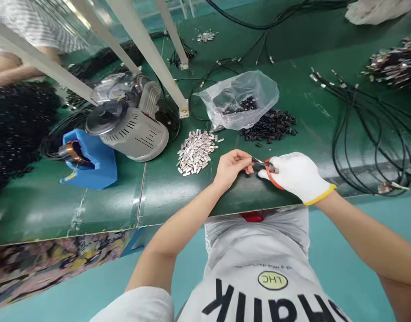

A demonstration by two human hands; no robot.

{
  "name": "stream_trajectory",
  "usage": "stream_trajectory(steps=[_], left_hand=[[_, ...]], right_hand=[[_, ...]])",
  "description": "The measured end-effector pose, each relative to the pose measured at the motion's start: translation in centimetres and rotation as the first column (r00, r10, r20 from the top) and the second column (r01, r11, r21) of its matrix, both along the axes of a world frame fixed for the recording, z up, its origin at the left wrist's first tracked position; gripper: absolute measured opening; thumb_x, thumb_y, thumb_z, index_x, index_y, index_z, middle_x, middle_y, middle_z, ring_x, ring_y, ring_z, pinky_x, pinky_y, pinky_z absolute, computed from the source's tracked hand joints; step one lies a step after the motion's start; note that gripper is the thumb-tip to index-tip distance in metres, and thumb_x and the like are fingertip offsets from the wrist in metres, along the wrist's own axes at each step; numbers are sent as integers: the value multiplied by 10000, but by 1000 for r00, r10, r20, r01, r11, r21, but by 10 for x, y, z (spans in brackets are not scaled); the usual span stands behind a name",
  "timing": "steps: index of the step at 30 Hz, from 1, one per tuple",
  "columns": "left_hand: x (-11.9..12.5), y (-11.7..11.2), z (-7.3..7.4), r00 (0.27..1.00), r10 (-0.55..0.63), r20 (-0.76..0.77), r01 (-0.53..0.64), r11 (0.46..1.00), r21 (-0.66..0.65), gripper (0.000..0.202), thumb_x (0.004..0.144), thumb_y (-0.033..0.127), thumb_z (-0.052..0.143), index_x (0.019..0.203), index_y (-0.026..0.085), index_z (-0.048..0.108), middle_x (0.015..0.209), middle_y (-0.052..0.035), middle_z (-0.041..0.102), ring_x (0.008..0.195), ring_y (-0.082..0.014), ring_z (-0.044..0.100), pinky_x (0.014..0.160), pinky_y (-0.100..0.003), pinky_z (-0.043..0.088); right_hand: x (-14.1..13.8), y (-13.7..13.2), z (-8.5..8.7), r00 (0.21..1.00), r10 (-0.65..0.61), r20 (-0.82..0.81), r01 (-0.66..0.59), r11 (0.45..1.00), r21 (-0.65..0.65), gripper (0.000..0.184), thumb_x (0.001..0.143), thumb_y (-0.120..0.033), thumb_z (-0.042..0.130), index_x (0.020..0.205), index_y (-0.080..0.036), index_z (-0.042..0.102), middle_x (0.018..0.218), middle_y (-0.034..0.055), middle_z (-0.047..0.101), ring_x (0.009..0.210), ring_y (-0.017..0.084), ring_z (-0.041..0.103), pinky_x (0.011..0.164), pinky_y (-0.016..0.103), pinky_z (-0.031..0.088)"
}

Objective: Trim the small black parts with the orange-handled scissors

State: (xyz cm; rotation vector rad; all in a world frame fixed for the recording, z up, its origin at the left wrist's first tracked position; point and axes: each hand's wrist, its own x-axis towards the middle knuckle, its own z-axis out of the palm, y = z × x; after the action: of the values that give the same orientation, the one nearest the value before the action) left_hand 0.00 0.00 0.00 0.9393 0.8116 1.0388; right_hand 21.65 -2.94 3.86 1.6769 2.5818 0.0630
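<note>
For a clean result, the bare left hand (234, 165) should probably hold its pinch steady on the wearer's side of the clear plastic bag (267, 87), while the gloved right hand (294, 174) squeezes the red-handled pliers (267, 168) evenly, tips clear of skin. The left fingers are closed in a pinch at the pliers' tips, any piece between them too small to tell; the right fingers wrap the handles, leaving the pliers between both hands, nearer the wearer than the bag.
</note>
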Motion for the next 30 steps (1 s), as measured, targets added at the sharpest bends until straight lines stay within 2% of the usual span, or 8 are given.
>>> stream_trajectory(steps=[8, 15, 20, 25, 30], left_hand=[[1, 1, -4, 999, -7, 46, 9, 998, -61, 363, 743, 368, 883, 883, 115, 663, 742, -63, 737, 593, -149, 689, 565, -265, 540], [1, 1, -2, 998, 1, 61, 5, 994, -105, 377, 733, 369, 891, 896, 114, 667, 749, -57, 734, 600, -135, 682, 574, -250, 524], [0, 1, -1, 988, -14, 153, 39, 986, -165, 348, 761, 344, 874, 922, 119, 663, 770, -58, 745, 610, -121, 678, 572, -227, 504], [1, 0, -3, 994, 10, 111, 0, 996, -85, 344, 769, 361, 868, 890, 128, 646, 756, -51, 743, 586, -129, 675, 558, -241, 509], [2, -2, -2, 997, -3, 83, 6, 999, -37, 355, 782, 392, 858, 882, 132, 638, 754, -49, 737, 580, -129, 669, 561, -250, 514]], right_hand=[[1, 3, -1, 999, 16, 44, -16, 1000, 12, 656, 990, -706, 346, 892, -154, 688, 708, 135, 694, 684, 264, 617, 648, 353, 133], [0, 5, -2, 999, 17, 31, -16, 1000, -12, 641, 985, -701, 381, 869, -148, 683, 715, 149, 697, 688, 252, 618, 644, 351, 127], [-4, 2, 0, 998, -43, 46, 43, 999, -13, 673, 979, -730, 353, 901, -149, 685, 713, 146, 692, 725, 285, 645, 641, 350, 147], [-12, 1, 5, 993, -112, -26, 111, 992, -52, 665, 928, -789, 396, 879, -188, 676, 754, 112, 706, 754, 275, 657, 643, 342, 200], [-16, 5, 15, 995, -94, -43, 89, 990, -109, 667, 917, -792, 408, 899, -182, 679, 813, 113, 714, 783, 261, 655, 669, 343, 253]])
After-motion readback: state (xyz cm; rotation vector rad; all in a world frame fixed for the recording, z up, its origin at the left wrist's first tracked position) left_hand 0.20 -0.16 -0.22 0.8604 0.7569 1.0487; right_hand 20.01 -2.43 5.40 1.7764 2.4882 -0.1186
